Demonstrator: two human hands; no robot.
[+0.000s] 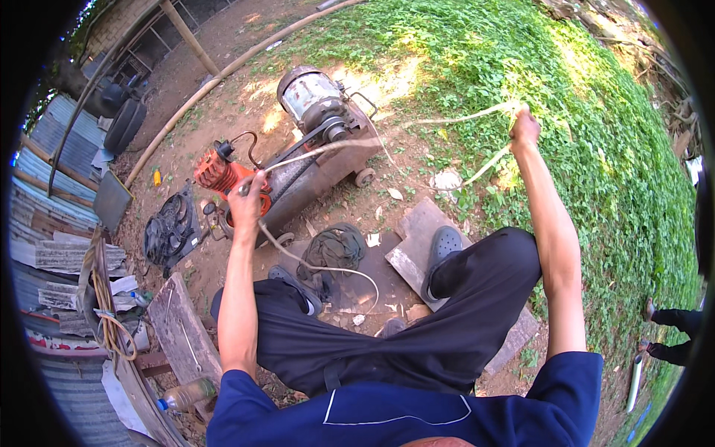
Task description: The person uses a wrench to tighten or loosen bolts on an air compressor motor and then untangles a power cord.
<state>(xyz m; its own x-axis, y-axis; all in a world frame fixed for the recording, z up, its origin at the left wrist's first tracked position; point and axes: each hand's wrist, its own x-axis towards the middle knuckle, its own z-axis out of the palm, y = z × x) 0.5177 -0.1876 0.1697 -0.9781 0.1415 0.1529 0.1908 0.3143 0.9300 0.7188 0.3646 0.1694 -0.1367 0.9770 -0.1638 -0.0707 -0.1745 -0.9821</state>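
Note:
My left hand (246,200) is closed around a long pale cord (328,149), in front of the orange pump of an air compressor (290,197). From that hand a loose length hangs down and curls near my feet. My right hand (525,130), raised and stretched out over the green plants, grips another part of the cord. The span between my hands is slack and partly blurred; whether it is rope or cable I cannot tell. Another stretch drops below my right hand toward the ground. The compressor has a grey motor (309,97), a belt and a rusty tank on wheels.
Dark cloth (333,247) lies between my feet, beside wooden boards (417,231). A black tangled heap (170,227), a plank (182,328) and a plastic bottle (188,395) lie on the left, near corrugated sheets (71,395). Another person's dark-clothed limbs (679,322) show at the right edge.

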